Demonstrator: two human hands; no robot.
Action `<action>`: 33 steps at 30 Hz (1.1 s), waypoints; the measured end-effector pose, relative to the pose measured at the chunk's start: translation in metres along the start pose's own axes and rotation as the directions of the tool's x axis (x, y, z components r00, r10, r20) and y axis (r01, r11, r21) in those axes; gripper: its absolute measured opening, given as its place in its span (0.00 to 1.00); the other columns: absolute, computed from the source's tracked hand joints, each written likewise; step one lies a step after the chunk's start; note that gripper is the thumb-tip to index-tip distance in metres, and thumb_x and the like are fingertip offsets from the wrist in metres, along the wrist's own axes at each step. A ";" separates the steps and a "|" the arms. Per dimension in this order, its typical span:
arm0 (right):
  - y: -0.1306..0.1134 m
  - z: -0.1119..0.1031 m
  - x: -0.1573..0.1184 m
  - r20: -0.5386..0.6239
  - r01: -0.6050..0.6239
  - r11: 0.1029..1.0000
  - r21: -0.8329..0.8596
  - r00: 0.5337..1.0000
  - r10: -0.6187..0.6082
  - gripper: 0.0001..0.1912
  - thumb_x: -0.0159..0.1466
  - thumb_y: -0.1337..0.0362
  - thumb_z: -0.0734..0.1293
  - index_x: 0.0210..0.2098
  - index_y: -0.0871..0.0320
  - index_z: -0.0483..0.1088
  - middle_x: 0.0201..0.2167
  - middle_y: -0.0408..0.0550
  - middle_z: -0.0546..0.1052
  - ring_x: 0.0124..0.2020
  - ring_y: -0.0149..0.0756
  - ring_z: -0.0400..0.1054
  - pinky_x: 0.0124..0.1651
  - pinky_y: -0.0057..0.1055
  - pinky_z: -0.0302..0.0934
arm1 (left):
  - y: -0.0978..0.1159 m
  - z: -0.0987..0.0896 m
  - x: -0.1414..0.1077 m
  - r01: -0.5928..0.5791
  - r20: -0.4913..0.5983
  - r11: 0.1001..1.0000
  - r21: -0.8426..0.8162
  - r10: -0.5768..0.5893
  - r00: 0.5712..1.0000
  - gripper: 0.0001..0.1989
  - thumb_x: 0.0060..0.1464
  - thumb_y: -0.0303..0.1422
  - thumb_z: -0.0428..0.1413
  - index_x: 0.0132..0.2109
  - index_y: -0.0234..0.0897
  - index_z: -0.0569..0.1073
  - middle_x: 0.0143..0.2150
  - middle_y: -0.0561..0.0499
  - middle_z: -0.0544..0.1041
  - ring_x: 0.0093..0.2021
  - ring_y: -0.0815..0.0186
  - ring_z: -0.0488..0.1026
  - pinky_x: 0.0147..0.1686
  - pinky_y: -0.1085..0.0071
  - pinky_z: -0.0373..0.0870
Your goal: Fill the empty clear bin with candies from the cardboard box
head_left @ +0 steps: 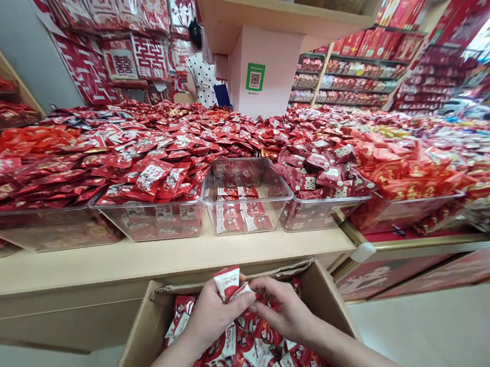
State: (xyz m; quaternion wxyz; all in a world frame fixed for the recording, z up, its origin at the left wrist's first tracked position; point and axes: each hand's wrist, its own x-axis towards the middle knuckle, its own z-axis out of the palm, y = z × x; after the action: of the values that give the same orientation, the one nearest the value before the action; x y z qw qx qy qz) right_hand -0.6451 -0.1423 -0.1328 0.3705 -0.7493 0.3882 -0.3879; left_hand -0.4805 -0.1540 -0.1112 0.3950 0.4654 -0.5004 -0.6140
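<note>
Over a cardboard box (130, 348) full of small red and white candy packets (240, 351), my two hands are close together. My left hand (214, 314) is closed around a few candy packets (227, 282), one of them standing up above the fingers. The fingers of my right hand (285, 306) are bent against the edge of the same bunch, and what they pinch is partly hidden. Straight ahead on the counter is a clear plastic bin (248, 200) with a few red and white packets (244, 216) laid in rows at its bottom.
Heaped bins of red packets (152, 179) and maroon packets (319, 170) flank the clear bin along the counter (108, 266). Farther back are a pillar with a QR code (255, 77), a person in a dotted top (202, 77) and shelves (355, 75). An overhead shelf (253, 9) juts out above.
</note>
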 end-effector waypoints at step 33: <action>-0.041 -0.051 0.036 -0.249 0.043 0.990 -0.132 0.966 -0.075 0.10 0.60 0.60 0.59 0.28 0.58 0.68 0.24 0.45 0.71 0.27 0.31 0.64 0.31 0.26 0.58 | -0.001 0.002 0.000 0.113 -0.157 0.851 -0.512 -0.223 0.962 0.23 0.40 0.48 0.57 0.38 0.36 0.67 0.25 0.54 0.75 0.24 0.67 0.72 0.20 0.75 0.63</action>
State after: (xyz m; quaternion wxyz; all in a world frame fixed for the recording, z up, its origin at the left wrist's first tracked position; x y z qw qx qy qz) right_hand -0.6630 -0.1696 -0.0658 0.2583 -0.7268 0.4335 -0.4660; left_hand -0.4827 -0.1529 -0.1116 0.4969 0.4521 -0.2372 -0.7017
